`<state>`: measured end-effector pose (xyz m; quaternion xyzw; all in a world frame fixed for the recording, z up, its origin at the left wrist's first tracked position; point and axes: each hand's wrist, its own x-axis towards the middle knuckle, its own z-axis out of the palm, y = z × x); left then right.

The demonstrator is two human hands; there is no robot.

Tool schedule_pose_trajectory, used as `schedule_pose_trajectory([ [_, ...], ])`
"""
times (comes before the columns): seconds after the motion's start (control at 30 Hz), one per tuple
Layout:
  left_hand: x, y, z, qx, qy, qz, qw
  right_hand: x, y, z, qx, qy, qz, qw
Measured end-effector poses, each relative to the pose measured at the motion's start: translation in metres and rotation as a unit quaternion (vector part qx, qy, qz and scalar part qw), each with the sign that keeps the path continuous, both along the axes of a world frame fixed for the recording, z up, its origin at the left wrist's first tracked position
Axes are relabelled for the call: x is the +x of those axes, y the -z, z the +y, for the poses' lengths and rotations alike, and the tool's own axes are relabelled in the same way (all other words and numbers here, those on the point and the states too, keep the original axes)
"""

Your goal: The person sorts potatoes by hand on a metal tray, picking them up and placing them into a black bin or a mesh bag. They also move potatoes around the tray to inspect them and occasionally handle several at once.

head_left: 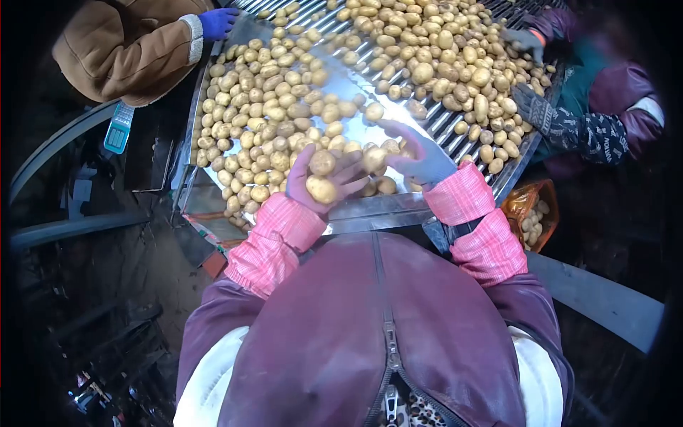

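Palm up over the near edge of the metal sorting table (359, 89), my gloved left hand (341, 174) cradles two potatoes (321, 190), its fingers stretched toward the right. Opposite it, my gloved right hand (421, 156) has its thumb and fingers around a pale potato (375, 161), close to the left fingertips. Another potato (373, 112) lies just past the right index finger. A spread of loose potatoes (263, 107) covers the table's left part, right beside my left hand.
Metal rollers (445, 128) carry a large heap of potatoes (441, 50) at the back right. A person's gloved hands (532, 107) reach in from the right; a blue-gloved hand (218, 23) rests at the upper left. A bag of potatoes (532, 224) stands by the table's right corner.
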<state>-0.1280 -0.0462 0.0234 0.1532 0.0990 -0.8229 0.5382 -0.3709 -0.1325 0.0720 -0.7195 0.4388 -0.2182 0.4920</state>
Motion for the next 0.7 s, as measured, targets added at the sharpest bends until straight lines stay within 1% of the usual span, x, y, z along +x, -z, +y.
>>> schedule_pose_trajectory([
  [0.07, 0.001, -0.001, 0.0, -0.006, -0.005, 0.015, 1.0, -0.002, 0.018, -0.008, 0.016, 0.056, 0.036, 0.998],
  [0.1, 0.002, -0.002, 0.003, 0.005, 0.005, -0.022, 1.0, -0.017, 0.045, -0.017, -0.172, 0.038, 0.189, 0.966],
  [0.13, 0.003, -0.001, 0.003, 0.011, 0.017, -0.03, 0.999, -0.018, 0.051, -0.02, -0.156, 0.021, 0.26, 0.953],
  [0.2, 0.007, 0.001, 0.005, 0.024, 0.04, -0.045, 0.998, -0.017, 0.055, -0.023, -0.12, -0.014, 0.396, 0.91],
  [0.3, 0.009, 0.007, 0.007, -0.064, 0.068, -0.178, 0.98, -0.013, 0.04, -0.029, -0.091, -0.031, 0.344, 0.934],
  [0.33, 0.009, 0.006, 0.009, -0.061, 0.08, -0.174, 0.98, -0.013, 0.037, -0.03, -0.077, -0.034, 0.323, 0.943],
  [0.4, 0.006, 0.001, 0.007, -0.06, 0.102, -0.16, 0.98, -0.017, 0.04, -0.029, -0.036, 0.0, 0.222, 0.974],
  [0.47, 0.006, -0.008, 0.005, -0.066, 0.116, -0.111, 0.985, -0.011, 0.033, -0.02, -0.003, 0.029, 0.127, 0.991],
  [0.5, 0.006, -0.014, 0.004, -0.067, 0.127, -0.086, 0.986, -0.01, 0.027, -0.017, -0.008, 0.007, 0.066, 0.998],
  [0.57, 0.002, -0.03, 0.001, -0.076, 0.13, -0.08, 0.985, -0.007, 0.015, -0.01, -0.007, -0.046, -0.059, 0.997],
  [0.6, 0.002, -0.033, 0.001, -0.082, 0.132, -0.077, 0.985, -0.009, -0.007, -0.005, 0.116, 0.002, -0.074, 0.99],
  [0.63, 0.005, -0.029, 0.002, -0.102, 0.13, -0.125, 0.978, -0.021, -0.01, -0.011, 0.136, 0.039, 0.022, 0.99],
  [0.67, 0.005, -0.026, 0.004, -0.088, 0.124, -0.137, 0.979, -0.039, 0.019, -0.022, 0.083, 0.065, 0.123, 0.987],
  [0.7, 0.005, -0.027, 0.007, -0.072, 0.118, -0.15, 0.979, -0.043, 0.017, -0.019, 0.025, 0.008, 0.278, 0.96],
])
